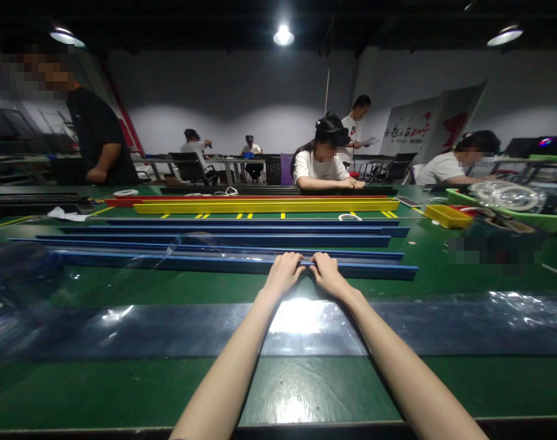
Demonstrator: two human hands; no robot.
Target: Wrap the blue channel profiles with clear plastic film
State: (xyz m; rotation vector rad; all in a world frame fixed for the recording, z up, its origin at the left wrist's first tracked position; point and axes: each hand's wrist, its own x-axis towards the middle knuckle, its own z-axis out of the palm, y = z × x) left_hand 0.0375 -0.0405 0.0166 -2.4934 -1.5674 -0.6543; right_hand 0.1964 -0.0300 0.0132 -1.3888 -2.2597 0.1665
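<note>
My left hand (285,272) and my right hand (328,273) are close together over the nearest long blue channel strip (370,270). Both have their fingers curled over its edge, thumbs turned toward each other with a small gap between. Narrow clear plastic (205,249) runs along the left part of this strip and loops up slightly. What lies under my fingertips is hidden. Below my forearms, a wide clear plastic sheet (145,330) stretches flat across the green table (278,391), reflecting the lamps.
Several more blue strips (236,230) lie behind, then a yellow strip (260,208) and a red one. Coiled clear plastic (21,269) sits at left. A yellow tray (447,216) and a green bin (553,220) stand at right. A person (326,159) works across the table.
</note>
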